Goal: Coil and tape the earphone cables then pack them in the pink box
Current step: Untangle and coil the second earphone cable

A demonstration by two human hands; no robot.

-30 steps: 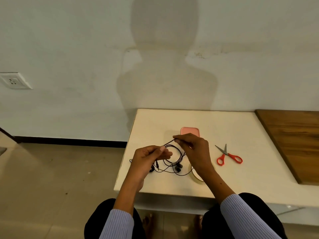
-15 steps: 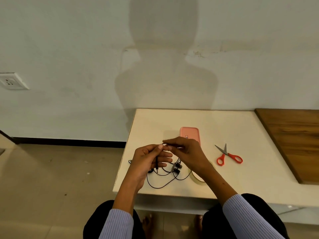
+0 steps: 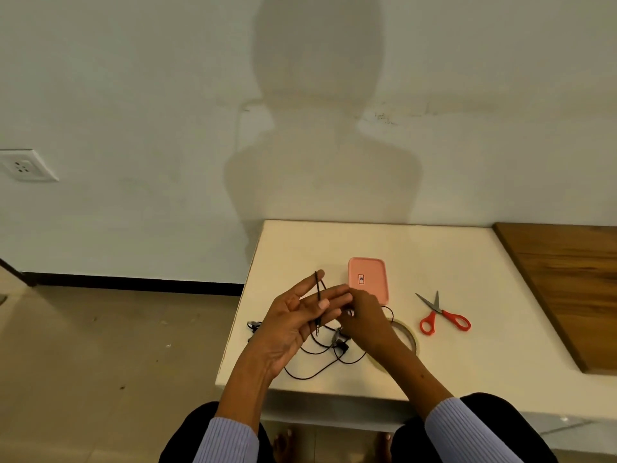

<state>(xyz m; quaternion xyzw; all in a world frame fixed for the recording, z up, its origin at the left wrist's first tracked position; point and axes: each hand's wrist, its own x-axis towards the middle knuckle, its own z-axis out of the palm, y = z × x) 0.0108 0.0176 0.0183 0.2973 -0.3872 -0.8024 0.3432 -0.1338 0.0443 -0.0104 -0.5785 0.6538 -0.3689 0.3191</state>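
Note:
A black earphone cable [image 3: 320,370] lies in loose loops on the white table [image 3: 450,262], with its earbuds [image 3: 340,340] near the front. My left hand [image 3: 290,325] is raised palm up with the fingers stretched out. A strand runs along them, the thumb pins it, and the plug [image 3: 317,329] hangs below. My right hand [image 3: 362,320] pinches the same cable just beside the left fingertips. The closed pink box [image 3: 367,277] lies flat right behind my hands.
Red-handled scissors [image 3: 444,317] lie to the right of the box. A tape roll [image 3: 405,334] sits partly under my right forearm. Another small dark earphone piece [image 3: 253,327] lies at the table's left edge. A wooden board [image 3: 567,289] covers the far right.
My left hand has opened its fingers and tilted palm up, with the cable now laid along them. The right hand stayed close, still pinching the cable. More cable slack lies on the table.

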